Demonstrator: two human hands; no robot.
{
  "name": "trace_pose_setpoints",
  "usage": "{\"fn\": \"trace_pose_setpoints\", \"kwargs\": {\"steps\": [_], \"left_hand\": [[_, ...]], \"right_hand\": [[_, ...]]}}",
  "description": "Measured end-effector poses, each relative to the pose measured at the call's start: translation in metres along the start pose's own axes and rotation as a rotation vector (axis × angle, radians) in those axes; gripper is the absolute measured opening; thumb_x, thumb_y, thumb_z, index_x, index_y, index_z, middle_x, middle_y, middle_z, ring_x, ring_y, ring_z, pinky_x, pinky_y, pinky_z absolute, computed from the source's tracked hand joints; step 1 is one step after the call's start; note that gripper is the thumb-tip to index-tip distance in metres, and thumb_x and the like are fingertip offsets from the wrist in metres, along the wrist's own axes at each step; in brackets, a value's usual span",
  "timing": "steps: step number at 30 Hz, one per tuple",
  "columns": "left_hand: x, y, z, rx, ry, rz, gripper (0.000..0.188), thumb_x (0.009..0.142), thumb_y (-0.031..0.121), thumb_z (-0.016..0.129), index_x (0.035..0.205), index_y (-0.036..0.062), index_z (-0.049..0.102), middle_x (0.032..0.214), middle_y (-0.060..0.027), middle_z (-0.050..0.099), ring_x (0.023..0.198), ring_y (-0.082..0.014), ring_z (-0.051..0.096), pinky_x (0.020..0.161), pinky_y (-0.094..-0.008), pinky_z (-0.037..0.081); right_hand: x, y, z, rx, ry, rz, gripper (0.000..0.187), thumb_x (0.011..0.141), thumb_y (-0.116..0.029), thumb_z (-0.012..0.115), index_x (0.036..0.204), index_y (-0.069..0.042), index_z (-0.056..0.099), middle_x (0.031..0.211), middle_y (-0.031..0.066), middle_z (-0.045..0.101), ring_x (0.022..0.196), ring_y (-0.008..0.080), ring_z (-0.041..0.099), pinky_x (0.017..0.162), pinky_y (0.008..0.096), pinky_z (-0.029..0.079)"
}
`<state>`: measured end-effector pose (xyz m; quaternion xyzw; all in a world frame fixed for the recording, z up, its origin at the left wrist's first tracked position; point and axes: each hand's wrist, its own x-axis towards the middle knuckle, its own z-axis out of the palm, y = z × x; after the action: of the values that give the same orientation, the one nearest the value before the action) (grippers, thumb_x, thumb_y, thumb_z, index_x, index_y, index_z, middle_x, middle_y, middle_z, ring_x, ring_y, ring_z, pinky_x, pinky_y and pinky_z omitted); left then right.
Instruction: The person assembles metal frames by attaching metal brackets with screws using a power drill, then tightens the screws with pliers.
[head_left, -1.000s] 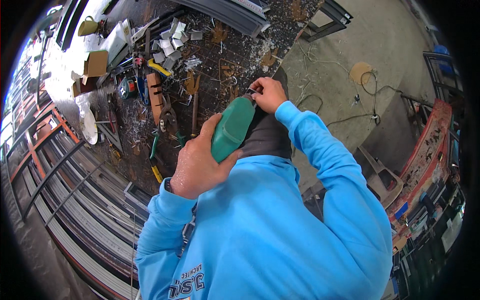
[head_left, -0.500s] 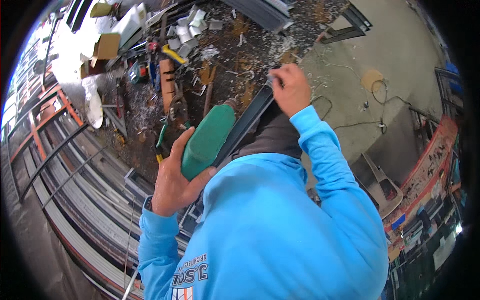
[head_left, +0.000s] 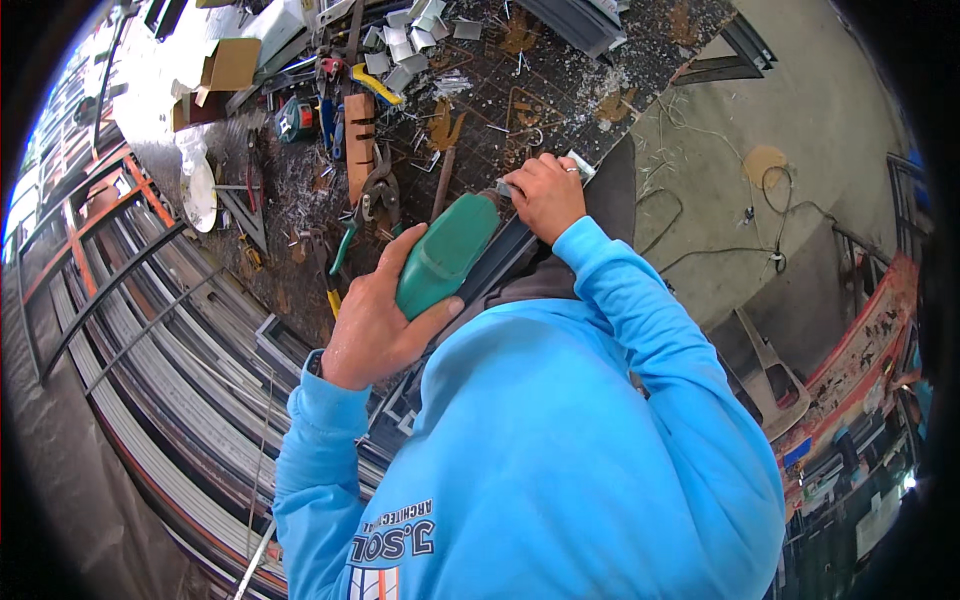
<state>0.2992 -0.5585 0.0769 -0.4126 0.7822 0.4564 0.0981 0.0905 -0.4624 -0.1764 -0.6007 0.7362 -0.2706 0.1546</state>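
The left hand [head_left: 375, 320] is wrapped around the green plastic power tool [head_left: 445, 255]; just beyond its far end, the right hand [head_left: 545, 195] pinches a small metal piece [head_left: 580, 165] on the dark metal profile [head_left: 500, 270].

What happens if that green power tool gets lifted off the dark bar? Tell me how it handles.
The green power tool looks bulky and rigid, so probably heavy for its size. The left hand wraps its rear, suggesting a graspable body. Its smooth rounded casing might slip or roll if laid on the littered workbench.
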Motion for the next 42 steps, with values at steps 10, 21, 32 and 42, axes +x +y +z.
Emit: {"fn": "trace_pose_setpoints", "kwargs": {"steps": [10,21,32,42], "left_hand": [[0.013,0.021,-0.001,0.043,-0.032,-0.135,0.078,0.091,0.025,0.083,0.156,0.0008,0.046,0.127,-0.0282,0.074,0.120,-0.0434,0.073,0.104,-0.0501,0.056],[0.016,0.021,0.011,0.009,0.062,-0.066,0.072,0.091,0.026,0.083,0.151,0.0007,0.050,0.117,-0.0272,0.076,0.112,-0.0430,0.076,0.097,-0.0490,0.059],[0.005,0.010,0.018,-0.004,0.071,-0.046,0.068,0.094,0.026,0.081,0.149,-0.0001,0.051,0.118,-0.0260,0.077,0.113,-0.0405,0.077,0.097,-0.0469,0.059],[0.024,0.044,0.013,0.463,-0.224,0.057,0.094,0.083,0.031,0.089,0.161,0.0040,0.043,0.116,-0.0308,0.071,0.088,-0.0447,0.074,0.082,-0.0487,0.062]], "right_hand": [[0.000,0.000,-0.003,0.036,-0.010,-0.020,0.011,0.090,-0.022,0.078,0.101,-0.019,0.079,0.093,-0.0007,0.069,0.099,0.0229,0.064,0.092,0.0441,0.042],[0.000,0.001,-0.005,0.033,-0.081,-0.032,0.020,0.087,-0.016,0.078,0.106,-0.019,0.077,0.096,0.0006,0.069,0.100,0.0230,0.065,0.093,0.0461,0.042],[0.000,0.002,0.000,0.025,-0.052,-0.023,0.019,0.085,-0.015,0.079,0.103,-0.018,0.077,0.095,0.0008,0.070,0.099,0.0234,0.065,0.094,0.0460,0.043],[0.001,0.003,-0.001,0.045,-0.042,-0.038,0.013,0.088,-0.018,0.077,0.101,-0.019,0.077,0.093,-0.0013,0.072,0.095,0.0226,0.066,0.090,0.0444,0.042]]}}
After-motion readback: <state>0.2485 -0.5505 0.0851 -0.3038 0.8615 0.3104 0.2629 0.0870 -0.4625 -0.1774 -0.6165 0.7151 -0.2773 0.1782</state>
